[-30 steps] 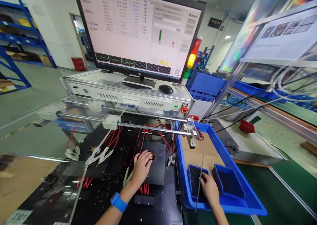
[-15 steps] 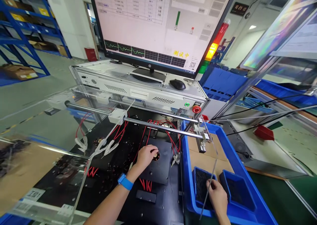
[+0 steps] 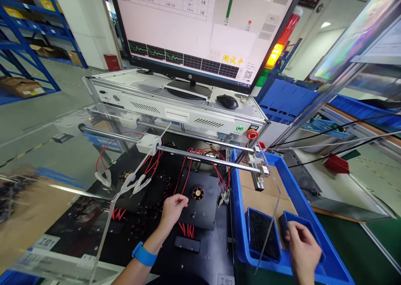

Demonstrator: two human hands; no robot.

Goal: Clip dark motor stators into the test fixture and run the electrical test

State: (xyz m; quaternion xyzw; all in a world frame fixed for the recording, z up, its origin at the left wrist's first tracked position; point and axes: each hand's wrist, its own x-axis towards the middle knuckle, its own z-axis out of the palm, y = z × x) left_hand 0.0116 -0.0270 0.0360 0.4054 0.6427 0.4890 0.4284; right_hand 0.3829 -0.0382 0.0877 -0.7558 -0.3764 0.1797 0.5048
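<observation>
A small round stator (image 3: 198, 193) with copper windings and a pale centre sits on the black plate (image 3: 205, 212). My left hand (image 3: 173, 209), a blue band on its wrist, hovers to the left of the stator, apart from it. Its thumb and fingers are pinched together, and anything between them is too small to make out. Over the right small blue bin (image 3: 308, 219) is my right hand (image 3: 303, 247), fingers curled inward; their contents, if any, are hidden. Beside it, the left small blue bin (image 3: 262, 235) holds many thin dark pieces.
Both bins stand in a large blue tray (image 3: 238, 230) lined with cardboard. Metal rails (image 3: 206, 156) cross above the work surface, and a transparent panel edge (image 3: 271, 218) slopes before the tray. Red wires with white clips (image 3: 224, 197) lie near the plate. A monitor (image 3: 188, 34) stands behind.
My left hand has drawn back to the left from the stator, uncovering it. My right hand has moved right, from the left small bin to over the right one. The view has shifted slightly.
</observation>
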